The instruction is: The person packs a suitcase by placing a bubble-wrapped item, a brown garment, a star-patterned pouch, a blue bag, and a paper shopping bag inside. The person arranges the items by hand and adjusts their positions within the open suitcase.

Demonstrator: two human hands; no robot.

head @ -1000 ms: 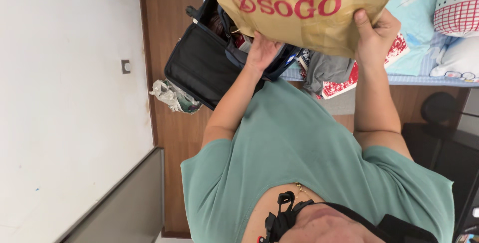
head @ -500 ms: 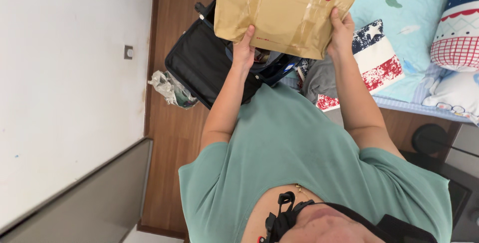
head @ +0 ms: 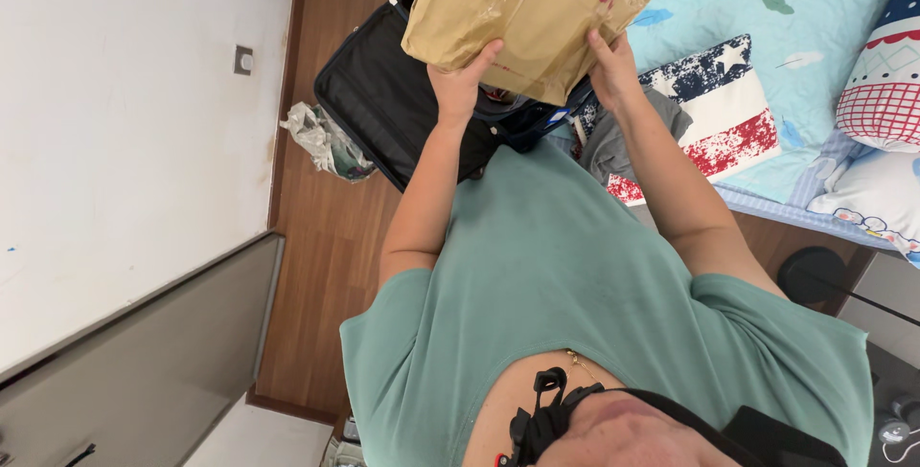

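Paper bag [head: 527, 17] lifted farther away, tan, creased, red print, left hand [head: 462, 79] and right hand [head: 610, 69] grasping it

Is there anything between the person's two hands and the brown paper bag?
Nothing visible is. The left hand and the right hand both grip the lower edge of the brown paper bag directly, above the open black suitcase.

Paper bag [head: 537, 17] above open suitcase [head: 393, 108]; bed [head: 767, 36] right of suitcase.

A home bedroom: a bed [head: 767, 17] with pillows [head: 877, 74], wooden floor [head: 331, 237], open suitcase [head: 383, 93].
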